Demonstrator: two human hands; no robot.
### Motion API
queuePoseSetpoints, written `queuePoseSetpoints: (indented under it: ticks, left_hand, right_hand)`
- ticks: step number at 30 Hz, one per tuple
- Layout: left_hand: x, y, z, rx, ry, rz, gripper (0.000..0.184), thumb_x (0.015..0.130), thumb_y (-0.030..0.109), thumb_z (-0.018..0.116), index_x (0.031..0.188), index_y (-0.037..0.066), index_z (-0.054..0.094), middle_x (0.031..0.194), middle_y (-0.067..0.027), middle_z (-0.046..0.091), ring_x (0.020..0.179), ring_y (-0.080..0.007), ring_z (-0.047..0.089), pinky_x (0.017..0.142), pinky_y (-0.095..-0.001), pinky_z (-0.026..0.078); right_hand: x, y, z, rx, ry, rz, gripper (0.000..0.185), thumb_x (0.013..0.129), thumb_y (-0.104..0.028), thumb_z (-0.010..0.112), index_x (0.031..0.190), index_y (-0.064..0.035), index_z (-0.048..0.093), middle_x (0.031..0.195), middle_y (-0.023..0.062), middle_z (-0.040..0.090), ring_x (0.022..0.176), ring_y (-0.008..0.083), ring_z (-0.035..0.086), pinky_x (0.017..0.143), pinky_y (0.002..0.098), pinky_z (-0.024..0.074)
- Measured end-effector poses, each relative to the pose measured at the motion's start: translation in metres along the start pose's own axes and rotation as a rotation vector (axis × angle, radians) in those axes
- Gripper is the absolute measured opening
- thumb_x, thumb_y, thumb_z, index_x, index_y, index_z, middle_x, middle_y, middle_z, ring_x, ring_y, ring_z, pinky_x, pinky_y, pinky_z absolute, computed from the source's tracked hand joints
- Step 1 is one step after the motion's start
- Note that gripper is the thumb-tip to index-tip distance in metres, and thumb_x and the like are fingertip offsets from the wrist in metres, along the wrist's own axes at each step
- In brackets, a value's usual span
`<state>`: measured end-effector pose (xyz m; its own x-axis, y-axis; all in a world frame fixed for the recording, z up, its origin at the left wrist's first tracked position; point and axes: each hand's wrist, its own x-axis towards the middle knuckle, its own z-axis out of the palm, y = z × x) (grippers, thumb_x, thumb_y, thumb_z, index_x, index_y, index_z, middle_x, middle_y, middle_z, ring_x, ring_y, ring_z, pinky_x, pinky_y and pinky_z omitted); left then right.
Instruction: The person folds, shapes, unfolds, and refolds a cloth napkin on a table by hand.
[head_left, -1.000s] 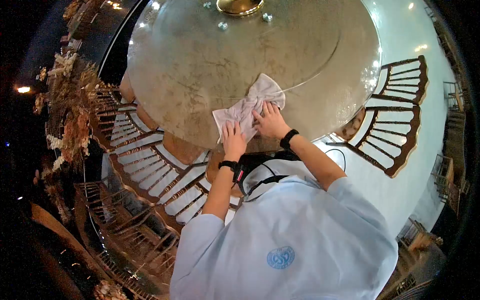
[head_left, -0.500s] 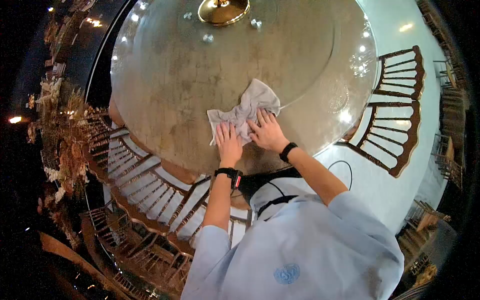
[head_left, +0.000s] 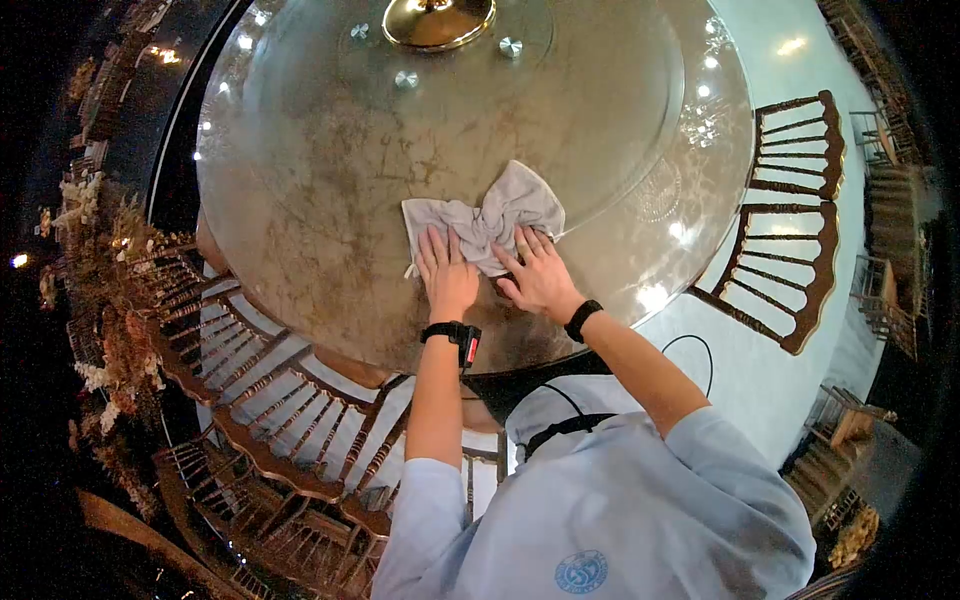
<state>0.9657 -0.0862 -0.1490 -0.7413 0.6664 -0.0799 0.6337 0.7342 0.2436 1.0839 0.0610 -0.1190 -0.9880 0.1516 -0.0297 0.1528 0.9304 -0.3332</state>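
Note:
A crumpled pale grey-pink cloth [head_left: 484,222] lies on the round brown table [head_left: 330,150], bunched in its middle with two corners fanned out. My left hand [head_left: 450,280] rests flat on the cloth's left part, fingers stretched forward. Against its right lower edge lies my right hand [head_left: 543,275], fingers spread on the fabric and thumb apart. Neither hand is wrapped around the cloth. I wear a black band on each wrist; the left one carries a small box with a red label.
A gold-coloured round base [head_left: 438,25] stands at the table's far side, with small clear faceted knobs [head_left: 406,80] near it. Wooden spindle-backed chairs [head_left: 785,270] surround the table on the right and lower left. Dried flowers [head_left: 110,340] are at far left.
My left hand has shifted slightly left and the cloth's left part is spread wider. My right hand stays at the cloth's right edge. The view has shifted a little.

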Motion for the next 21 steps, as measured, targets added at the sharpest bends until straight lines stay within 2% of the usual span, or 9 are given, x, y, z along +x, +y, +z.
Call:
queuePoseSetpoints:
  ticks: [6,8,10,12,13,16,17,20,21]
  left_hand:
    - [0.005,0.006,-0.002,0.003,0.007,-0.046,0.063,0.086,0.028,0.051,0.140,0.006,0.030,0.150,-0.0229,0.011,0.138,-0.0397,0.007,0.111,-0.0503,0.008]
    - [0.006,0.002,-0.003,0.009,0.001,-0.033,0.062,0.087,0.030,0.051,0.140,0.006,0.031,0.149,-0.0229,0.012,0.138,-0.0400,0.007,0.111,-0.0504,0.008]
    - [-0.002,-0.005,0.002,0.049,0.085,0.056,0.060,0.089,0.033,0.049,0.140,0.006,0.031,0.149,-0.0235,0.015,0.138,-0.0404,0.009,0.111,-0.0506,0.009]
    - [-0.013,-0.006,-0.003,0.016,0.054,0.072,0.059,0.090,0.033,0.047,0.140,0.006,0.031,0.148,-0.0239,0.016,0.137,-0.0408,0.011,0.111,-0.0508,0.010]
    - [-0.018,-0.007,-0.004,-0.023,0.052,0.084,0.058,0.090,0.033,0.046,0.140,0.007,0.031,0.148,-0.0242,0.018,0.137,-0.0411,0.013,0.110,-0.0510,0.011]
    - [-0.035,-0.008,-0.005,-0.003,0.073,0.125,0.057,0.091,0.034,0.045,0.140,0.008,0.031,0.147,-0.0245,0.020,0.135,-0.0417,0.017,0.109,-0.0513,0.013]
    - [-0.042,-0.008,-0.004,-0.006,0.067,0.119,0.056,0.091,0.034,0.045,0.140,0.010,0.032,0.146,-0.0242,0.021,0.134,-0.0416,0.018,0.109,-0.0518,0.015]
    - [-0.059,-0.004,-0.004,-0.034,0.011,0.110,0.056,0.091,0.033,0.046,0.140,0.011,0.032,0.145,-0.0245,0.023,0.134,-0.0420,0.019,0.109,-0.0519,0.016]
    - [-0.064,-0.001,-0.006,-0.046,0.053,0.146,0.056,0.090,0.031,0.048,0.140,0.012,0.033,0.144,-0.0236,0.025,0.133,-0.0428,0.020,0.108,-0.0519,0.018]
  right_hand:
    - [-0.001,0.000,0.004,-0.013,0.051,0.005,0.059,0.086,-0.041,0.047,0.138,-0.0152,0.039,0.139,0.0283,0.033,0.130,0.0412,0.031,0.107,0.0482,0.0239]
    - [-0.002,-0.001,0.001,-0.025,0.055,-0.009,0.059,0.086,-0.040,0.047,0.138,-0.0142,0.038,0.140,0.0278,0.032,0.130,0.0408,0.031,0.107,0.0479,0.0238]
    - [-0.007,-0.001,0.000,-0.024,0.043,-0.008,0.059,0.086,-0.040,0.047,0.138,-0.0132,0.038,0.140,0.0273,0.032,0.130,0.0404,0.031,0.107,0.0477,0.0238]
    - [-0.013,0.001,0.004,-0.043,0.054,-0.020,0.060,0.085,-0.038,0.049,0.137,-0.0098,0.039,0.141,0.0263,0.032,0.130,0.0392,0.031,0.108,0.0474,0.0236]
    - [-0.018,0.001,0.002,-0.052,0.026,-0.017,0.059,0.083,-0.036,0.051,0.134,-0.0063,0.041,0.139,0.0257,0.035,0.130,0.0380,0.032,0.108,0.0463,0.0235]
    - [-0.031,0.004,-0.007,0.009,0.040,-0.043,0.057,0.081,-0.034,0.053,0.130,-0.0049,0.045,0.136,0.0258,0.038,0.129,0.0377,0.032,0.108,0.0454,0.0244]
    - [-0.035,0.007,-0.008,-0.008,0.067,-0.068,0.053,0.080,-0.031,0.054,0.126,-0.0040,0.049,0.132,0.0238,0.044,0.128,0.0347,0.036,0.108,0.0449,0.0258]
    - [-0.049,0.025,-0.015,-0.010,0.053,-0.111,0.049,0.081,-0.029,0.054,0.123,-0.0041,0.051,0.129,0.0204,0.048,0.125,0.0313,0.041,0.107,0.0454,0.0270]
    - [-0.055,0.030,-0.021,-0.032,0.092,-0.136,0.044,0.081,-0.027,0.054,0.120,-0.0065,0.054,0.126,0.0178,0.051,0.122,0.0286,0.045,0.106,0.0459,0.0278]
